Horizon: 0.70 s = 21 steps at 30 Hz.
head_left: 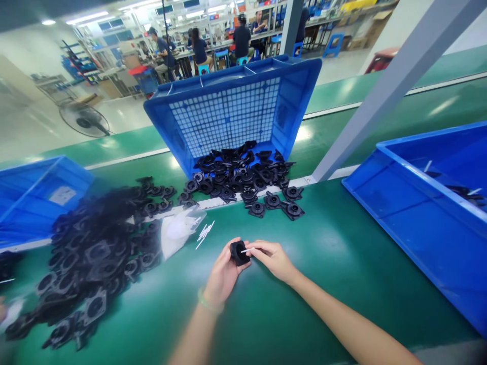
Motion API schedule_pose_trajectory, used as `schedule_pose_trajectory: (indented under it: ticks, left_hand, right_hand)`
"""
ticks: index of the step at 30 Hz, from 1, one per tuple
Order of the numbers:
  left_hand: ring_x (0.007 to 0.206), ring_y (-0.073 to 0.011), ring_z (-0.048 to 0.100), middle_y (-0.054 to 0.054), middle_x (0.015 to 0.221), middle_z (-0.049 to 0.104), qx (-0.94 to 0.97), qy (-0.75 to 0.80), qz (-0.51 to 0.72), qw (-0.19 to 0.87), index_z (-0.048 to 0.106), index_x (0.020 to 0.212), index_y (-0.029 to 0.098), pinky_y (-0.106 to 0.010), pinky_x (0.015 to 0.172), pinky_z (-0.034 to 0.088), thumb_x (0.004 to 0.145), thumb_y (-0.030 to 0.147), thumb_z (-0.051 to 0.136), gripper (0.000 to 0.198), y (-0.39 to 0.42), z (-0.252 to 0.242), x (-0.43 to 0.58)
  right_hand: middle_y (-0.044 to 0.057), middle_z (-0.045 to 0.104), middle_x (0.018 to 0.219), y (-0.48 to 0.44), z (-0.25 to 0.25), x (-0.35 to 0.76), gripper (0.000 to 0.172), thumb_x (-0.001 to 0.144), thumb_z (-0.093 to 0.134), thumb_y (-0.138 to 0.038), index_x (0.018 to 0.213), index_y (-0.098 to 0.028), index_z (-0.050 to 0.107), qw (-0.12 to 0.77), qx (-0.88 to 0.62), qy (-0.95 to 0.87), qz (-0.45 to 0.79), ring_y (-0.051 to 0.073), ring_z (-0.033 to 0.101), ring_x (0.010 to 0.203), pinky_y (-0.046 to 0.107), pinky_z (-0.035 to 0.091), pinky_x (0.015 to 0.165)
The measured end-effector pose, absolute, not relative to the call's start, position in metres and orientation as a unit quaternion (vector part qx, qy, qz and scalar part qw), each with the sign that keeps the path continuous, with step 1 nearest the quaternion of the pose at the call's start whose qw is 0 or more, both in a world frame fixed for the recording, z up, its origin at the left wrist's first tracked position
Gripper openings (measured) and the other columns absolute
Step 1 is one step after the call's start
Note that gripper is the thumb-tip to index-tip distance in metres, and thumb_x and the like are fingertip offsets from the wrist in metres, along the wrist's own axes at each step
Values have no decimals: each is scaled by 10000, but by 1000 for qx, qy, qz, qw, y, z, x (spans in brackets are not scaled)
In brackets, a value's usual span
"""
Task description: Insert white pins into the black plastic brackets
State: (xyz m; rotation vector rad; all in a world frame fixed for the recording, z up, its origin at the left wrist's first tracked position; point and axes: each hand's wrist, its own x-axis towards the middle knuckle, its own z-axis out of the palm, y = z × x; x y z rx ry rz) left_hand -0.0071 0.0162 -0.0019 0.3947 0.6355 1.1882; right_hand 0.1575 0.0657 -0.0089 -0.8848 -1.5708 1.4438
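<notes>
My left hand (223,271) is wrapped round a black plastic housing (236,254) whose round opening faces me. Between the fingertips of my right hand (274,259) is a thin white rod (245,250), its tip reaching into that opening. How deep the tip goes I cannot tell. Several loose white rods (204,233) lie on the green bench to the left, beside a clear plastic bag (177,230) with white contents. Beyond my hands, a few black housings (273,201) sit on the bench in front of a larger heap.
A blue crate (232,81) tipped on its side spills black housings (243,175). Another heap (102,253) spreads at left by a blue crate (34,197). On the right, a blue crate (414,223) contains some parts. A grey post (373,91) slants across; another person's hand (4,310) shows at far left.
</notes>
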Motion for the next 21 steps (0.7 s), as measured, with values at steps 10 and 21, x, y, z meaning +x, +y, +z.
schedule_pose_trajectory:
  ticks: [10,21]
  left_hand:
    - [1066,-229,528,-100,1196,542,220,298,540,756,526,1185,193,-388,908,428,839,296,550,362,14,5,-7]
    - [1040,-238,536,-97,1165,552,214,301,535,760,544,1113,205,-402,894,391,750,370,661,416,22,-1,-15]
  right_hand:
    - [45,695,938,62,-6,161,202,839,571,-357,864,-211,709,391,-389,-654,517,185,643,861,319,509,822]
    - [63,697,846,61,-18,156,133,818,628,-226,923,-205,707,425,-409,-629,506,144,635,710,250,516,642]
